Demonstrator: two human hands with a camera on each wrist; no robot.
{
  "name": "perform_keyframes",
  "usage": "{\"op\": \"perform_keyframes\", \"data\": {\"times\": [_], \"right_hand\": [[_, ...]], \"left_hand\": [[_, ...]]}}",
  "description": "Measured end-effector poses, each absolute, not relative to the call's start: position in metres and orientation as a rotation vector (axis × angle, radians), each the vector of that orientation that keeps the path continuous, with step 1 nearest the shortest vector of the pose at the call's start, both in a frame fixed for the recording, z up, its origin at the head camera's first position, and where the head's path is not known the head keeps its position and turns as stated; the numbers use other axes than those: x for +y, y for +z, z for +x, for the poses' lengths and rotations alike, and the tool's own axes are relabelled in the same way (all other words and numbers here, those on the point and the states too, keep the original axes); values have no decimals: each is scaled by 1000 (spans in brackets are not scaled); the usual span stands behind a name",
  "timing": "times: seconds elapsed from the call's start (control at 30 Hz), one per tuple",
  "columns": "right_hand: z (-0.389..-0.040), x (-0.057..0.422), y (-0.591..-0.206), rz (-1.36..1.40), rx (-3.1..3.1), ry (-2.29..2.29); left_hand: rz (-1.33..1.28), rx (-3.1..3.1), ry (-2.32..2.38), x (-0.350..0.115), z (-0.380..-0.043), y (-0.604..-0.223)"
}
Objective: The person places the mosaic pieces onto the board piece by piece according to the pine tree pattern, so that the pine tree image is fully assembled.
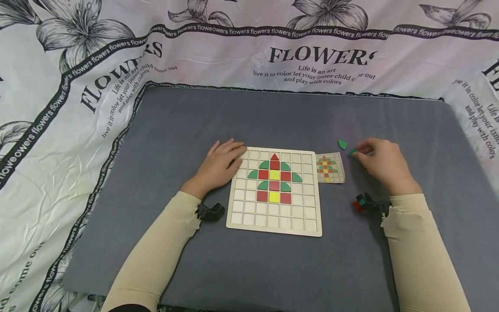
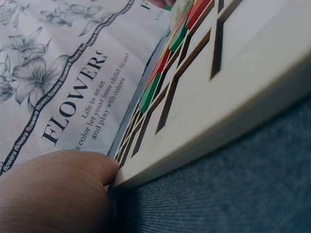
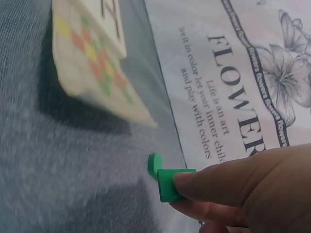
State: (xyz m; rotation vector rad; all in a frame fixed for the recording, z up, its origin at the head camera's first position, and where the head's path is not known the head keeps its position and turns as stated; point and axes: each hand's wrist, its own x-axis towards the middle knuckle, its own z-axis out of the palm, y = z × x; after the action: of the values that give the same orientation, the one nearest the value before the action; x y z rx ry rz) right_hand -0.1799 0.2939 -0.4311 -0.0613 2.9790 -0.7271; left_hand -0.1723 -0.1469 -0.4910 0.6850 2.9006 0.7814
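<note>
A pale grid board (image 1: 249,219) lies on the grey table, with red, yellow and green pieces set in a tree-like pattern topped by a red triangle (image 1: 274,157). My left hand (image 1: 219,165) rests at the board's upper left corner, its fingers extended along the edge. To the right of the board, my right hand (image 1: 383,164) pinches a green piece (image 3: 167,186) between thumb and fingers. Another green piece (image 1: 342,144), with a curved side, lies on the table just beyond those fingertips. A small pattern card (image 1: 338,170) sits against the board's right side.
Red pieces (image 1: 357,206) lie near the right wrist, partly hidden by the black wrist camera (image 1: 372,203). The grey tabletop (image 1: 218,117) borders a white cloth (image 1: 218,56) with flower prints and lettering.
</note>
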Motion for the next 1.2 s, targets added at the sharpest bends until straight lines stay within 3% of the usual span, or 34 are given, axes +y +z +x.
{"op": "perform_keyframes", "data": {"times": [1.2], "right_hand": [[-145,214,-422,-468,2675,-902]], "left_hand": [[693,2908,772,-147,-173,-493]]}}
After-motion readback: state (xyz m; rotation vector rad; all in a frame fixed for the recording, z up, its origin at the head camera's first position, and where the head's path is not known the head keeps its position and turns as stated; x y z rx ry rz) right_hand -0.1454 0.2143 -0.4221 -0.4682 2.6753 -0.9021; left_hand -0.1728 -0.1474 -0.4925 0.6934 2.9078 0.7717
